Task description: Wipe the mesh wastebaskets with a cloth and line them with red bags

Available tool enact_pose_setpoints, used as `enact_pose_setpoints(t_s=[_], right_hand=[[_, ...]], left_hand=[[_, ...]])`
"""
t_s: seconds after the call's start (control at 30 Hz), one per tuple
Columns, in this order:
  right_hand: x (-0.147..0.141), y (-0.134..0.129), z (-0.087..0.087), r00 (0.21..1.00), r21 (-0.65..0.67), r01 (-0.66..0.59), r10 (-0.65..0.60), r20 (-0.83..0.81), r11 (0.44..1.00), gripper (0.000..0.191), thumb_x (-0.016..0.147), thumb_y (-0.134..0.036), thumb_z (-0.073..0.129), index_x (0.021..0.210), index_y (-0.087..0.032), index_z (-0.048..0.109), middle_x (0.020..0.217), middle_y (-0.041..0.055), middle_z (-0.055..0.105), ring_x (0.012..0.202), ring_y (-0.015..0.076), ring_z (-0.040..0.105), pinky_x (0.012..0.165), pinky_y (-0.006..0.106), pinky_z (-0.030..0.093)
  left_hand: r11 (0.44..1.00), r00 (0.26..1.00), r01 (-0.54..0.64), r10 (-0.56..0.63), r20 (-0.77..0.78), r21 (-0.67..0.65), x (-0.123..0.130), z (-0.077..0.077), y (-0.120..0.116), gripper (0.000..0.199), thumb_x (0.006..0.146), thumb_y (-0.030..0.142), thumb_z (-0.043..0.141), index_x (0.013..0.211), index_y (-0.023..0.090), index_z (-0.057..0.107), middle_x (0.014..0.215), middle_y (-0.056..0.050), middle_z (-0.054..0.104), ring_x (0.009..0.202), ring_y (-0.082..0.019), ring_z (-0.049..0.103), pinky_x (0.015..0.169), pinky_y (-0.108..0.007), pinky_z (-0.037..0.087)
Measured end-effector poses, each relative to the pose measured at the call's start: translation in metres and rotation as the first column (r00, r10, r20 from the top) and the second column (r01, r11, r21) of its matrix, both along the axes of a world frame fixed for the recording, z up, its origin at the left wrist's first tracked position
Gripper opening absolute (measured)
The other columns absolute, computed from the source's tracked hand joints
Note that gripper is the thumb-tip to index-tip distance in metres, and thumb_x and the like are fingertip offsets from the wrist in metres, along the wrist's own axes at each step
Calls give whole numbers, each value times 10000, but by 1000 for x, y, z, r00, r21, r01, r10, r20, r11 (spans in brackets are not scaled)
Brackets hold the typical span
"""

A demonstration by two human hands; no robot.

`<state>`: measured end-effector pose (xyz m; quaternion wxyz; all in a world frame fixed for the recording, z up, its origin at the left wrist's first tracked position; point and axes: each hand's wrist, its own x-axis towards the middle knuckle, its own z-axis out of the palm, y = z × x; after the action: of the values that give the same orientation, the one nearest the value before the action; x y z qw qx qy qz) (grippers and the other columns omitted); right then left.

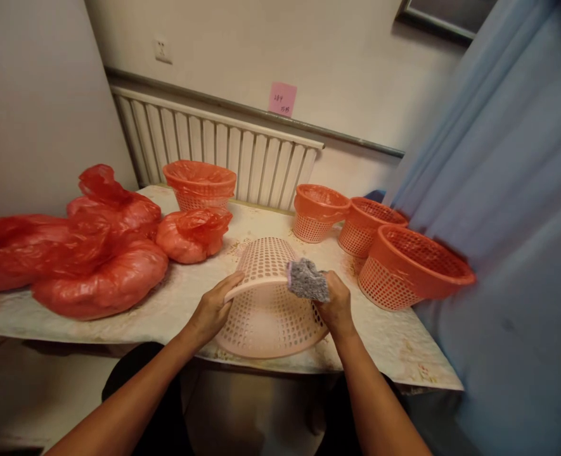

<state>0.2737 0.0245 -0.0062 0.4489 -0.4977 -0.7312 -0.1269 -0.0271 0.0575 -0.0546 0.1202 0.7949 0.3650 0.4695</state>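
Bare forearms reach in from the bottom edge, over dark-clothed legs cut off by the frame. Between the hands, a pale perforated basket [261, 332] lies tipped at the front edge of the desk [261, 223], its mouth towards the person. The left hand [215, 311] is closed on the rim at its left side. The right hand [336, 304] is curled closed around a bunched grey cloth [309, 280] at the rim's right side; the cloth and rim hide some of its fingers.

A pink note [283, 99] on the wall carries two short lines of dark handwriting, too small to read surely. No brand can be made out.

Knotted red bags [100, 275] fill the desk's left, cut off by the picture edge, their contents hidden. Behind them stands a red-lined basket [199, 183] near the radiator [223, 149]. Three more lined baskets [315, 212] stand at right, beside a blue curtain [513, 253]. A dark-framed object [444, 22] is cropped at the top.
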Motion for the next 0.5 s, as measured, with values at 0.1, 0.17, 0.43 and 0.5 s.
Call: enact_pose_setpoints(t_s=[0.1,0.17,0.43,0.5], right_hand=[[11,-7,-48,921,-44,21,-37,-387,999,151,773,-351,636,753,-211,585,729,22,613,674,183,565,632,310,471],[8,-15,-83,770,-131,73,-140,-622,989,187,712,-361,678,793,-200,627,741,31,657,674,197,596,638,335,503],[-20,-39,-140,577,-343,70,-319,-752,937,426,644,-371,670,1004,-146,701,992,91,719,1002,250,641,937,381,487],[-13,-43,-137,526,-442,51,-400,-751,896,369,589,-396,721,859,-144,732,853,84,739,867,260,678,810,360,536]], left_hand=[[999,999,-28,29,23,-26,-6,-6,-4,454,889,201,425,1326,166,543,1354,-114,595,1244,-231,565,1079,-440,441],[997,997,-54,57,49,-53,-10,-9,-5,459,882,214,433,1325,175,546,1347,-104,602,1233,-234,575,1075,-440,446],[969,971,-155,185,149,-194,-27,-29,-12,459,848,237,456,1286,157,567,1310,-89,629,1209,-238,590,1086,-425,433],[956,956,-159,212,204,-246,-27,-35,-17,448,853,267,479,1279,162,569,1314,-88,625,1221,-247,578,1104,-438,407]])
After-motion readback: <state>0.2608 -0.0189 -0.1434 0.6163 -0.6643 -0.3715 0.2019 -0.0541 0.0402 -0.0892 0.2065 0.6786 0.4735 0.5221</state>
